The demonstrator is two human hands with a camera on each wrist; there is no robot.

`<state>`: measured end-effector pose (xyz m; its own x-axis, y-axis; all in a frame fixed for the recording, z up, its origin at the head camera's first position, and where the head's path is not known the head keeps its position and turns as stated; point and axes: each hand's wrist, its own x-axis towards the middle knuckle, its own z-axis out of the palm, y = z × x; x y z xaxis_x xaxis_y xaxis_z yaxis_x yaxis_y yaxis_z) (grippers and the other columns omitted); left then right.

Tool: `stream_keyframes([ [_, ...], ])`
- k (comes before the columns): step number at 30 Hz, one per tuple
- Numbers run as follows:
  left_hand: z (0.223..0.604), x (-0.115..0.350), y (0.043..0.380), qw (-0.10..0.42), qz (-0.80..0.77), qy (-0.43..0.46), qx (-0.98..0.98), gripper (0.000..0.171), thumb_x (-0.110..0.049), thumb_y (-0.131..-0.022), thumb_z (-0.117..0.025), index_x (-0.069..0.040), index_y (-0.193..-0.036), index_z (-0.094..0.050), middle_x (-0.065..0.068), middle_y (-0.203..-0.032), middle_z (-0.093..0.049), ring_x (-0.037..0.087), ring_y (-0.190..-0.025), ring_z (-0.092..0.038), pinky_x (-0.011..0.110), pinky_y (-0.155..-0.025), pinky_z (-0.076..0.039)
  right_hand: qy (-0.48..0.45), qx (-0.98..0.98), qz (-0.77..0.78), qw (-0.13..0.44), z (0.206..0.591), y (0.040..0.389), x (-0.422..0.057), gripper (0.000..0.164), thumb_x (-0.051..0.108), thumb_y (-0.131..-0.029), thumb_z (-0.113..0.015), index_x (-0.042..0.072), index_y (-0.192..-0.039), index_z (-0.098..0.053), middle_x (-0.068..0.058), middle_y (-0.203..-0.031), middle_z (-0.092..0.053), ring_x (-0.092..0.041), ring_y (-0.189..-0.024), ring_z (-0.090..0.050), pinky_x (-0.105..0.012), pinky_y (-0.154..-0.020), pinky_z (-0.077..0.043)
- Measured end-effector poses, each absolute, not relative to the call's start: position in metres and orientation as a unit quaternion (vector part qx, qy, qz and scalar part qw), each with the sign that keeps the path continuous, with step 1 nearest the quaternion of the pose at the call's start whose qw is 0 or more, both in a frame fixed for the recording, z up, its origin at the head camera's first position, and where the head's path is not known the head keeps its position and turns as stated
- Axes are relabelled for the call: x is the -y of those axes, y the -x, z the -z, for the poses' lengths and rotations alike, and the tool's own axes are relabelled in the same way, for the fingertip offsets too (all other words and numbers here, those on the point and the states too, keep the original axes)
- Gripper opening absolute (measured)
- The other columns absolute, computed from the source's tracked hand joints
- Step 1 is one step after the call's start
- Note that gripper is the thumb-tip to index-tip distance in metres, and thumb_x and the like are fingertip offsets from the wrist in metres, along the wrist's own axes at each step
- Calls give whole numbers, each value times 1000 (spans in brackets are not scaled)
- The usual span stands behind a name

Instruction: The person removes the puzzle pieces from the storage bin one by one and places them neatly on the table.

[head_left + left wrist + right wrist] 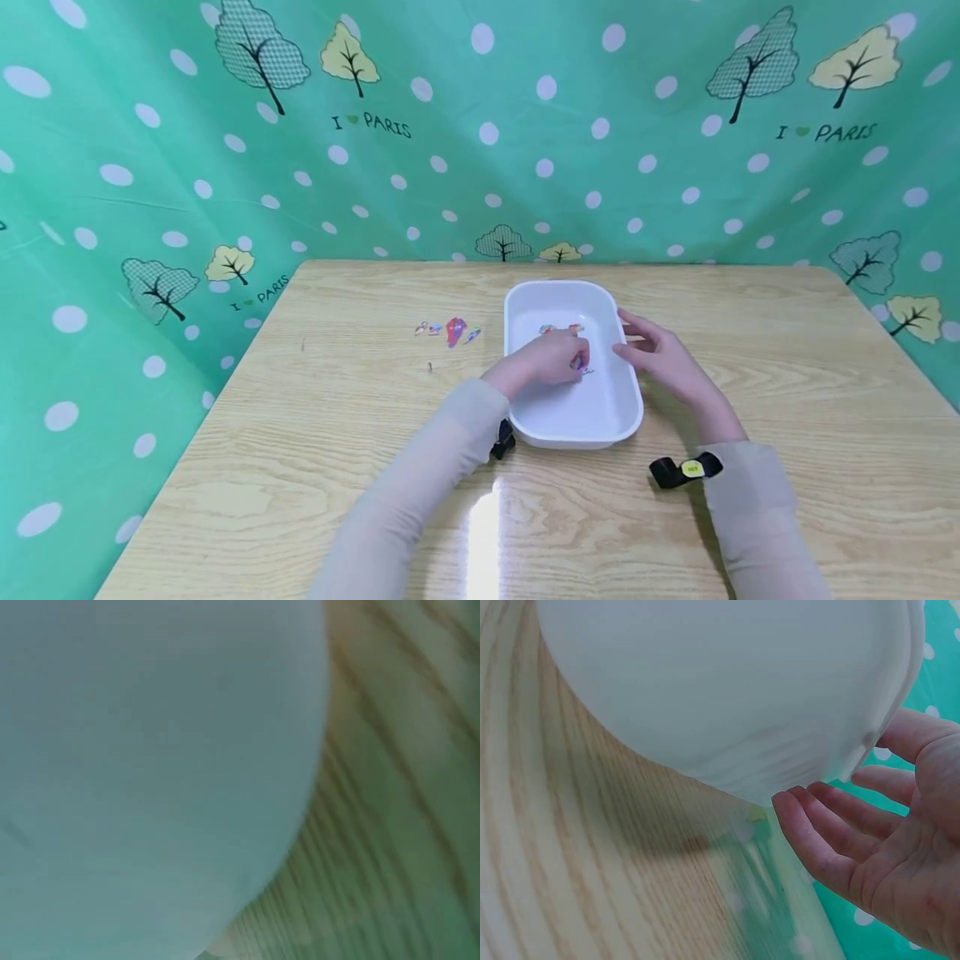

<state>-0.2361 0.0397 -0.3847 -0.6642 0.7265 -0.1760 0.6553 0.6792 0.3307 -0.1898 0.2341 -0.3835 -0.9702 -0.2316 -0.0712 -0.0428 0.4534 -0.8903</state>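
Observation:
A white plastic tub (573, 425) stands on the wooden table. My left hand (551, 358) reaches down into it over the left rim, fingers curled. Its fingertips pinch a small purple, multicoloured piece (578, 362) close over the tub floor; the kind is too small to make out. Beyond the knuckles, a small colourful piece (547, 329) and a reddish one (576, 327) lie in the tub. At the right rim, my right hand (660, 354) holds the tub, thumb at the edge and fingertips against the outer wall. In the left wrist view, the tub's wall (150, 765) fills most of the picture.
Left of the tub, a red and purple piece (455, 331) lies on the table (300, 458) among several smaller colourful bits. A tiny dark bit (431, 367) lies nearer. Behind the table hangs a green dotted cloth (450, 192). Black wrist straps (686, 469) show below the tub.

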Motion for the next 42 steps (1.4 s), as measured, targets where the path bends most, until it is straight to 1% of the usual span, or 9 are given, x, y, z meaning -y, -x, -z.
stream_keyframes([
  [2, 385, -40, 236, 144, -110, -385, -905, 14, -21, -83, -65, -16, -95, -60, -5, -83, -52, 10, -88, -50, 22, -80, -39, 80, -849, 515, 91, 382, 190, -234, 64, 26, -91, -54, 12, -145, -21, -23, -133, -40, -37, -113, -50, -30, -80, -51],
  [5, 385, -41, 237, 146, -108, -379, -908, 12, -20, -83, -64, -16, -92, -59, -5, -84, -52, 8, -82, -48, 19, -75, -39, 79, -850, 513, 92, 379, 189, -233, 64, 26, -91, -54, 14, -145, -21, -23, -134, -40, -37, -113, -50, -30, -80, -51],
  [14, 379, -39, 238, 153, -125, -362, -911, 12, -18, -82, -65, -13, -90, -56, -5, -83, -54, 10, -81, -49, 19, -76, -39, 78, -855, 506, 90, 376, 191, -232, 65, 27, -91, -54, 15, -145, -21, -23, -135, -39, -37, -114, -49, -31, -81, -51],
  [26, 380, -39, 239, 151, -164, -347, -911, 14, -10, -79, -66, -14, -85, -55, -4, -79, -56, 10, -74, -51, 17, -67, -40, 76, -850, 513, 93, 378, 193, -233, 65, 26, -91, -55, 15, -145, -21, -23, -135, -38, -37, -115, -48, -27, -80, -51],
  [29, 380, -38, 238, 141, -172, -343, -913, 10, -9, -80, -64, -13, -85, -56, -4, -78, -58, 10, -73, -52, 18, -71, -40, 77, -849, 515, 93, 379, 193, -233, 65, 24, -91, -54, 14, -145, -21, -24, -135, -38, -37, -115, -49, -26, -79, -51],
  [33, 380, -37, 238, 126, -190, -340, -913, 7, -8, -80, -63, -13, -83, -58, -3, -81, -61, 9, -74, -52, 18, -75, -40, 77, -852, 509, 91, 381, 192, -233, 64, 25, -91, -54, 13, -145, -21, -24, -134, -40, -37, -113, -49, -28, -80, -51],
  [36, 380, -35, 237, 129, -219, -328, -910, 9, -7, -80, -62, -14, -81, -58, -2, -80, -61, 8, -72, -52, 15, -69, -40, 73, -856, 504, 90, 382, 192, -233, 64, 28, -91, -54, 14, -145, -22, -22, -133, -41, -36, -113, -50, -31, -81, -51],
  [42, 376, -31, 237, 125, -277, -282, -910, 11, -6, -82, -60, -16, -80, -56, -4, -77, -59, 9, -68, -52, 16, -61, -42, 71, -859, 498, 92, 382, 192, -232, 65, 30, -91, -54, 14, -145, -22, -21, -133, -41, -36, -113, -50, -33, -82, -51],
])
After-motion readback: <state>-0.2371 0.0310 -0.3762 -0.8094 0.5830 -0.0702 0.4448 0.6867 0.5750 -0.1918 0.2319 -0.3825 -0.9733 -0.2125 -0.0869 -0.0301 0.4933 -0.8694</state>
